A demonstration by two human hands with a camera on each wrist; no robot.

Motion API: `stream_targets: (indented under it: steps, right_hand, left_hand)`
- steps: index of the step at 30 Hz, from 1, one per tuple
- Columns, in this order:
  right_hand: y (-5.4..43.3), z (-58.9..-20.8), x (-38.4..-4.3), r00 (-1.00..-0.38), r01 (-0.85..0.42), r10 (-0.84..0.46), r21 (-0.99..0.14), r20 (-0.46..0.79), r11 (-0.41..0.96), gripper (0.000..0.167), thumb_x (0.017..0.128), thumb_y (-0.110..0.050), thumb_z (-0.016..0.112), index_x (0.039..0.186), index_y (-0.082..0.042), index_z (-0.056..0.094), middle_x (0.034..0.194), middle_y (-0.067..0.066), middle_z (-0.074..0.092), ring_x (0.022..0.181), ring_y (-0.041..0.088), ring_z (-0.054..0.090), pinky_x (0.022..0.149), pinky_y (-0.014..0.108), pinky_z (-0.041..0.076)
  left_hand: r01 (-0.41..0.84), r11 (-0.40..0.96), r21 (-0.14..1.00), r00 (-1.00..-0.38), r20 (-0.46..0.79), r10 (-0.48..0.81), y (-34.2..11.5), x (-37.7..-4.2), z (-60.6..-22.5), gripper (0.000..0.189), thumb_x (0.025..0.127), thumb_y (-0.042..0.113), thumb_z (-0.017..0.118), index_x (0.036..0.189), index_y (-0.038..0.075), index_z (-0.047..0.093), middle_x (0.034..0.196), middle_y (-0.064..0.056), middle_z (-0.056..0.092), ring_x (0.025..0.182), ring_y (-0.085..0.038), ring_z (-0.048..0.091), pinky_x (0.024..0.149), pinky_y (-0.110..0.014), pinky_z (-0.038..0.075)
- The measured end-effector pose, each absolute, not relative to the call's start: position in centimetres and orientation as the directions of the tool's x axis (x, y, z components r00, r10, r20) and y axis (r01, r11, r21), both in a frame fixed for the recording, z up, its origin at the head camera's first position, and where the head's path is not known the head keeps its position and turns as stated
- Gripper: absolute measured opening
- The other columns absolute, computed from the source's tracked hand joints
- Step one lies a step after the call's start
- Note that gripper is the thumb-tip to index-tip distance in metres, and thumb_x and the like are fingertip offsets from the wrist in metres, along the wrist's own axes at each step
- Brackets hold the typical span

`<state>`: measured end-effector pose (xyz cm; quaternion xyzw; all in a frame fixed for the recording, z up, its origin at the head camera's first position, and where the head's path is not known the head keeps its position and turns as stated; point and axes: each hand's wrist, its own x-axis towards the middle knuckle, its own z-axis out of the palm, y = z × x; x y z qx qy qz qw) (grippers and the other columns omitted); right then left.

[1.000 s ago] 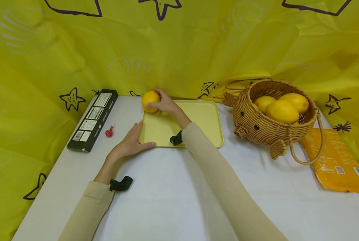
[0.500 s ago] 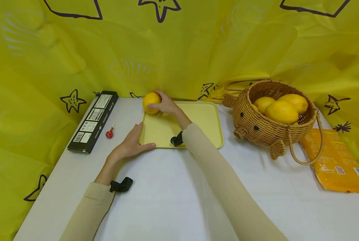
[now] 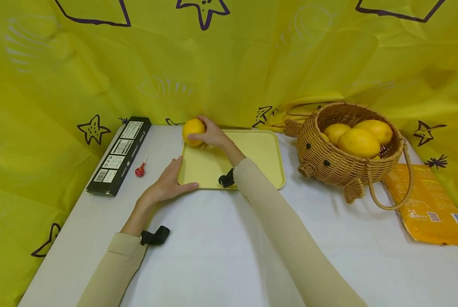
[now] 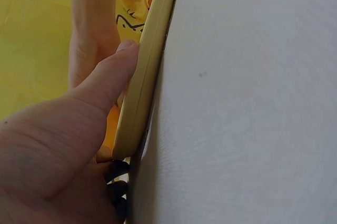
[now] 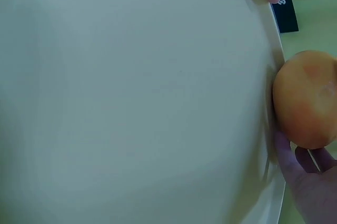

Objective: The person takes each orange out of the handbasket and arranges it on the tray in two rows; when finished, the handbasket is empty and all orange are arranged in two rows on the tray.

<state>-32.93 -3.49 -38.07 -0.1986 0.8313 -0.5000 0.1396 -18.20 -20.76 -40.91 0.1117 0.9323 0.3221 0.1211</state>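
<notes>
Head view shows the right hand (image 3: 212, 132) curled round the orange (image 3: 191, 129), thumb on its near side and fingers behind it, at the far left corner of the tray (image 3: 252, 153). Nearer the person, the left hand (image 3: 169, 183) is spread wide at the tray's near left corner, fingers straight along the left side, thumb stretched along the near rim. Left wrist view confirms that thumb against the tray's outer wall, with the other fingers partly hidden past the corner. From the right wrist, the orange sits just at the rim beside the fingers; whether it touches the rim, I cannot tell. Left of the left hand lies a red lollipop (image 3: 139, 171), and beyond that a long black box (image 3: 121, 149) with white labels. Well to the right of the right hand stands a wicker basket (image 3: 315, 155) with a pig's face, holding yellow fruits (image 3: 358, 143); farther right, an orange packet (image 3: 430, 204) lies partly behind it on the white bench (image 3: 213, 256). Past both hands hangs a yellow cloth (image 3: 233, 64) with starfish drawings.
</notes>
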Motion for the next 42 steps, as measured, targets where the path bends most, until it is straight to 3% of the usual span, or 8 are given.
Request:
stream_targets:
  steps: [10, 13, 16, 19, 24, 27, 37, 42]
  right_hand:
    - [-1.1, -36.1, -30.7, -0.840, -0.368, -0.538, -0.795, 0.063, 0.482, 0.087, 0.085, -0.036, 0.074, 0.152, -0.009, 0.026, 0.156, 0.014, 0.029, 0.141, 0.032, 0.035, 0.114, 0.049, 0.036]
    - [0.9, -34.8, -27.9, -0.784, -0.452, -0.609, -0.783, 0.120, 0.427, 0.080, 0.086, -0.033, 0.073, 0.150, -0.009, 0.032, 0.154, 0.013, 0.031, 0.139, 0.030, 0.036, 0.108, 0.049, 0.043]
    - [3.9, -33.8, -24.2, -0.739, -0.471, -0.658, -0.810, 0.145, 0.350, 0.071, 0.088, -0.027, 0.072, 0.148, -0.010, 0.037, 0.152, 0.009, 0.035, 0.138, 0.026, 0.039, 0.103, 0.043, 0.049]
    - [7.7, -33.1, -20.3, -0.719, -0.465, -0.678, -0.831, 0.154, 0.305, 0.065, 0.088, -0.022, 0.072, 0.145, -0.010, 0.041, 0.150, 0.006, 0.040, 0.136, 0.025, 0.043, 0.101, 0.039, 0.050]
    - [13.7, -32.8, -15.9, -0.740, -0.436, -0.657, -0.846, 0.142, 0.307, 0.060, 0.088, -0.017, 0.072, 0.141, -0.012, 0.046, 0.146, 0.006, 0.045, 0.134, 0.030, 0.046, 0.098, 0.036, 0.052]
    - [16.4, -32.9, -14.8, -0.765, -0.435, -0.627, -0.836, 0.148, 0.334, 0.058, 0.088, -0.014, 0.072, 0.140, -0.011, 0.047, 0.145, 0.007, 0.047, 0.131, 0.029, 0.049, 0.096, 0.032, 0.053]
    - [20.4, -32.8, -14.8, -0.793, -0.429, -0.583, -0.840, 0.174, 0.333, 0.052, 0.090, -0.006, 0.067, 0.138, -0.004, 0.047, 0.143, 0.014, 0.048, 0.126, 0.008, 0.053, 0.092, 0.022, 0.053]
    - [21.3, -31.7, -15.3, -0.808, -0.420, -0.574, -0.816, 0.136, 0.398, 0.051, 0.091, -0.010, 0.067, 0.138, -0.008, 0.048, 0.142, 0.012, 0.050, 0.124, 0.006, 0.054, 0.092, 0.020, 0.052]
  left_hand:
    - [0.147, 0.762, 0.630, -0.948, -0.131, 0.291, -20.8, -18.3, -41.1, 0.108, 0.087, 0.047, 0.068, 0.154, -0.003, 0.000, 0.162, -0.025, 0.003, 0.150, -0.043, 0.001, 0.121, -0.058, 0.007]
    - [0.130, 0.764, 0.631, -0.954, -0.130, 0.270, -21.1, -17.9, -41.2, 0.109, 0.086, 0.047, 0.068, 0.154, -0.002, -0.001, 0.162, -0.025, 0.004, 0.150, -0.044, 0.002, 0.120, -0.059, 0.008]
    - [0.142, 0.758, 0.637, -0.957, -0.107, 0.270, -21.3, -17.6, -41.4, 0.108, 0.085, 0.047, 0.070, 0.154, -0.002, 0.002, 0.159, -0.028, 0.015, 0.144, -0.043, 0.019, 0.118, -0.058, 0.018]
    - [0.168, 0.750, 0.640, -0.956, -0.079, 0.282, -21.3, -17.3, -41.5, 0.108, 0.085, 0.045, 0.070, 0.154, -0.004, 0.004, 0.157, -0.030, 0.018, 0.140, -0.042, 0.025, 0.117, -0.058, 0.021]
    - [0.171, 0.749, 0.640, -0.953, -0.085, 0.290, -21.2, -17.2, -41.6, 0.107, 0.086, 0.045, 0.069, 0.153, -0.006, 0.003, 0.160, -0.030, 0.006, 0.149, -0.046, 0.006, 0.120, -0.060, 0.009]
    - [0.171, 0.752, 0.637, -0.952, -0.090, 0.293, -21.2, -17.3, -41.5, 0.107, 0.086, 0.045, 0.069, 0.153, -0.006, 0.002, 0.160, -0.029, 0.005, 0.149, -0.045, 0.005, 0.120, -0.059, 0.008]
    - [0.181, 0.757, 0.628, -0.948, -0.093, 0.304, -20.8, -17.9, -41.5, 0.108, 0.086, 0.046, 0.069, 0.153, -0.006, 0.002, 0.160, -0.030, 0.005, 0.148, -0.046, 0.007, 0.120, -0.060, 0.009]
    - [0.180, 0.757, 0.628, -0.948, -0.095, 0.305, -20.8, -17.9, -41.5, 0.108, 0.086, 0.047, 0.069, 0.154, -0.005, 0.002, 0.160, -0.030, 0.005, 0.148, -0.046, 0.007, 0.120, -0.061, 0.009]
